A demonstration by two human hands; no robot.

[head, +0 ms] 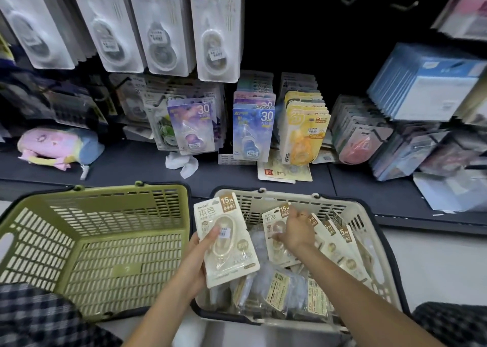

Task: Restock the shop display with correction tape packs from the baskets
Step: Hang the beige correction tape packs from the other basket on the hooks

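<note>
Head view: two baskets are seen side by side on the floor, near the dark shelf (pixel 131 167) of the shop display. The green basket (pixel 79 241) on the left is shown with its slatted bottom bare. The cream basket (pixel 369 230) on the right is filled with beige correction tape packs, some standing upright along its right wall (pixel 340 230) and others lying face down at its near end (pixel 279 291).

One pack (pixel 226 241) is gripped by the left hand (pixel 200 254) above the gap between the two baskets; the thumb is laid across the front blister and the fingers are curled behind the card. The pack is held upright, tilted slightly, with its "15M" corner at the top. A second pack (pixel 276 236) in the cream basket is touched by the right hand (pixel 297 230), whose fingers are curled over its upper part; whether it is truly pinched cannot be told. The two hands are kept apart, the left one nearer the green basket.

On the far side, white packs (pixel 216 35) are hung in rows on hooks. Below them, purple (pixel 192 125), blue (pixel 253 133) and yellow (pixel 303 138) packs are stood in rows on the shelf. A pastel plush pouch (pixel 60 146) is laid on the shelf at the left, and a crumpled white tissue (pixel 181 163) lies just in front of the purple packs.
</note>
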